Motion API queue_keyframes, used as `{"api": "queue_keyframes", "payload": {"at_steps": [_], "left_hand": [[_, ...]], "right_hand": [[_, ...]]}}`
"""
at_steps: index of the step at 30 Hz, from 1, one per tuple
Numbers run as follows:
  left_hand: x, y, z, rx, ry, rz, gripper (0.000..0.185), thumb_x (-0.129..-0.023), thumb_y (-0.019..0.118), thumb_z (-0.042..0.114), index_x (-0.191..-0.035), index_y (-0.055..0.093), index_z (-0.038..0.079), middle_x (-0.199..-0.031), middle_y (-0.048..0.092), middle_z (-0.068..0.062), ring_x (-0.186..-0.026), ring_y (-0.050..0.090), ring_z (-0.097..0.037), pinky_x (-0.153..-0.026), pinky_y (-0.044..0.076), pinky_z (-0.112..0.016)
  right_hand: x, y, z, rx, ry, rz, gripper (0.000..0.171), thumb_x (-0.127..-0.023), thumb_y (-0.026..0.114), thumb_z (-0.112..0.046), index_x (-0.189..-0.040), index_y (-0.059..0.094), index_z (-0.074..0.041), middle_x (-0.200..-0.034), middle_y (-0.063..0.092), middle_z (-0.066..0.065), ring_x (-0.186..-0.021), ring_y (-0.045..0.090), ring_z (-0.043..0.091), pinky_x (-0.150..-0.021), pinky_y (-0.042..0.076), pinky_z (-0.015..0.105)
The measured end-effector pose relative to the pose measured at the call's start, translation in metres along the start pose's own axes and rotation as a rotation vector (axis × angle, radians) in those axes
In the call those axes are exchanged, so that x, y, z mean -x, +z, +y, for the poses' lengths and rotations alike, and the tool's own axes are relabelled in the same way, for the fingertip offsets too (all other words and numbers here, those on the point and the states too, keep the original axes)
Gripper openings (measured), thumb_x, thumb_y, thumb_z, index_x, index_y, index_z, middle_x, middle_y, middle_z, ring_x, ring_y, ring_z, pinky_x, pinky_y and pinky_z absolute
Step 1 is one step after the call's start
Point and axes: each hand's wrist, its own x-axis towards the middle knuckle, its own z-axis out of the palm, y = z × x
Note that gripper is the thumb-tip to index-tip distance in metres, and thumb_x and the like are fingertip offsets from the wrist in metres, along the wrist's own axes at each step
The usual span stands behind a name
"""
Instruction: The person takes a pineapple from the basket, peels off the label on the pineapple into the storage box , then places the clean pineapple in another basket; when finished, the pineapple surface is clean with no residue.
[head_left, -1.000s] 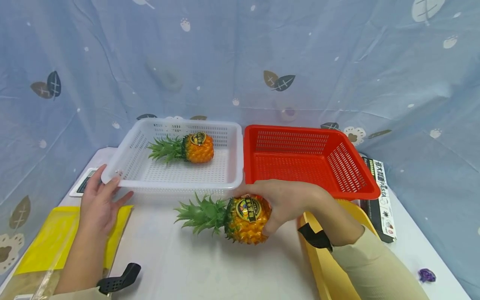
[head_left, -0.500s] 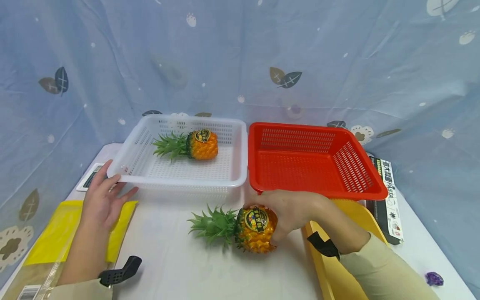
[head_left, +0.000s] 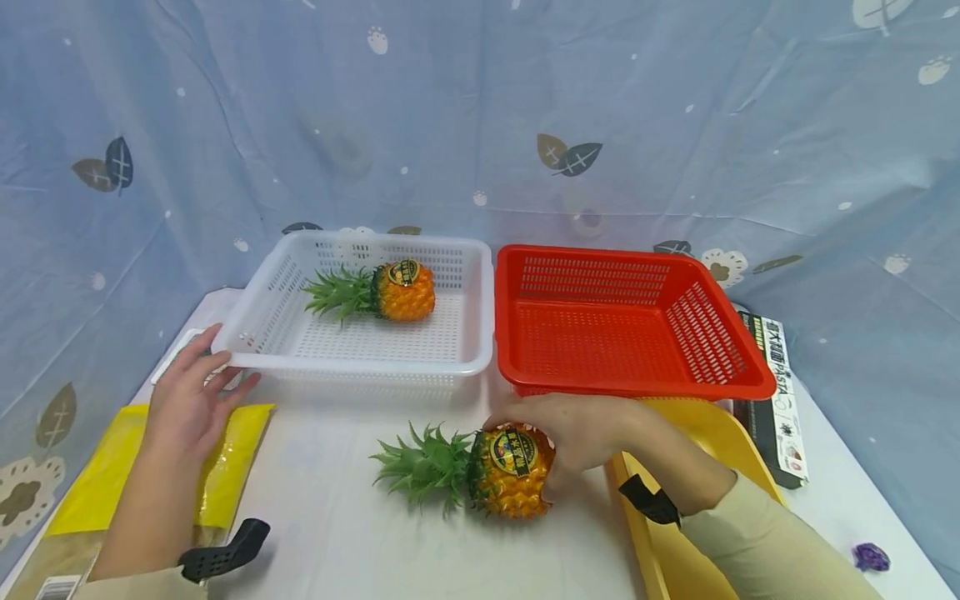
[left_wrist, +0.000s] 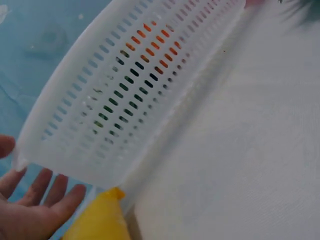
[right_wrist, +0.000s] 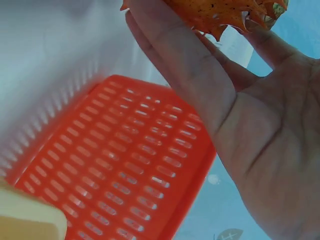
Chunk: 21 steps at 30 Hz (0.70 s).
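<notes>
A pineapple (head_left: 517,487) with a green crown and a round label lies on its side above or on the white table, in front of the baskets. My right hand (head_left: 573,433) holds its body from the right, fingers over the far side and thumb on the near side. In the right wrist view, the orange spiky skin (right_wrist: 215,15) shows beyond my palm. My left hand (head_left: 187,404) is at the front left corner of the white basket (head_left: 360,364), fingers spread and relaxed around the corner. Inside that basket lies another pineapple (head_left: 405,304), crown pointing left.
Beside the white basket stands a red basket (head_left: 637,389). A yellow bin (head_left: 637,533) sits under my right forearm. At the right are a pasta box (head_left: 783,417) and a small purple item (head_left: 872,557). A yellow package (head_left: 90,492) lies under my left forearm.
My right hand has moved the pineapple slightly toward me and to the right. My left hand has shifted a little left at the basket's corner. The view has shifted slightly.
</notes>
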Motion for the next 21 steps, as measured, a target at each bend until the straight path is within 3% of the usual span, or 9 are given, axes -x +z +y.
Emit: {"api": "queue_keyframes", "payload": {"at_steps": [3, 7, 9, 11, 13, 16, 18, 21], "left_hand": [[0.002, 0.006, 0.009, -0.165, 0.003, 0.149, 0.06, -0.103, 0.064, 0.022, -0.159, 0.041, 0.026, -0.13, 0.05, 0.014, -0.108, 0.058, -0.006, -0.079, 0.06, -0.019], [0.007, 0.02, 0.022, -0.384, 0.048, 0.397, 0.049, -0.104, 0.061, 0.022, -0.151, 0.05, 0.03, -0.128, 0.055, 0.019, -0.115, 0.052, -0.002, -0.108, 0.047, -0.017], [0.011, 0.028, 0.027, -0.502, 0.091, 0.48, 0.046, -0.105, 0.057, 0.021, -0.149, 0.052, 0.033, -0.133, 0.056, 0.02, -0.122, 0.049, -0.002, -0.12, 0.035, -0.022], [0.016, 0.036, 0.031, -0.639, 0.14, 0.517, 0.044, -0.106, 0.053, 0.022, -0.149, 0.052, 0.035, -0.14, 0.056, 0.018, -0.13, 0.049, -0.004, -0.125, 0.031, -0.026], [0.022, 0.044, 0.034, -0.772, 0.2, 0.497, 0.043, -0.107, 0.051, 0.025, -0.149, 0.052, 0.037, -0.147, 0.055, 0.015, -0.137, 0.048, -0.004, -0.125, 0.031, -0.027], [0.031, 0.056, 0.037, -0.889, 0.309, 0.391, 0.04, -0.107, 0.053, 0.028, -0.147, 0.057, 0.031, -0.142, 0.059, 0.013, -0.131, 0.053, -0.003, -0.114, 0.039, -0.013], [0.036, 0.063, 0.038, -0.959, 0.382, 0.264, 0.038, -0.107, 0.054, 0.028, -0.144, 0.06, 0.024, -0.133, 0.062, 0.014, -0.12, 0.057, 0.001, -0.101, 0.043, -0.005], [0.041, 0.072, 0.038, -1.054, 0.471, 0.022, 0.035, -0.107, 0.056, 0.026, -0.14, 0.063, 0.017, -0.122, 0.063, 0.019, -0.109, 0.056, 0.008, -0.089, 0.041, 0.002]], "right_hand": [[0.0, 0.0, 0.001, -0.009, 0.001, -0.003, 0.082, -0.071, 0.089, -0.005, -0.141, 0.055, -0.03, -0.127, 0.06, -0.018, -0.113, 0.055, 0.005, -0.1, 0.052, 0.029], [0.001, 0.0, 0.0, -0.02, 0.012, -0.013, 0.082, -0.072, 0.09, -0.007, -0.142, 0.055, -0.031, -0.129, 0.06, -0.018, -0.118, 0.055, 0.006, -0.106, 0.051, 0.033], [0.001, 0.0, -0.001, -0.015, 0.016, -0.014, 0.083, -0.072, 0.09, -0.008, -0.143, 0.054, -0.031, -0.131, 0.059, -0.018, -0.12, 0.054, 0.006, -0.109, 0.049, 0.035], [0.001, 0.0, -0.002, -0.006, 0.016, -0.009, 0.083, -0.072, 0.091, -0.009, -0.143, 0.054, -0.03, -0.131, 0.059, -0.017, -0.121, 0.054, 0.006, -0.11, 0.048, 0.035], [0.001, 0.0, -0.003, 0.001, 0.015, -0.004, 0.084, -0.071, 0.091, -0.009, -0.144, 0.054, -0.029, -0.131, 0.059, -0.016, -0.121, 0.054, 0.006, -0.11, 0.048, 0.035], [0.002, 0.001, -0.004, 0.007, 0.011, 0.003, 0.084, -0.071, 0.091, -0.009, -0.144, 0.054, -0.028, -0.132, 0.06, -0.015, -0.121, 0.054, 0.006, -0.11, 0.048, 0.034], [0.003, 0.001, -0.004, 0.01, 0.01, 0.004, 0.084, -0.071, 0.091, -0.009, -0.145, 0.054, -0.027, -0.132, 0.06, -0.015, -0.12, 0.055, 0.006, -0.109, 0.049, 0.034], [0.003, 0.001, -0.005, 0.01, 0.008, 0.002, 0.084, -0.072, 0.091, -0.009, -0.145, 0.053, -0.026, -0.132, 0.06, -0.014, -0.121, 0.055, 0.006, -0.109, 0.049, 0.034]]}}
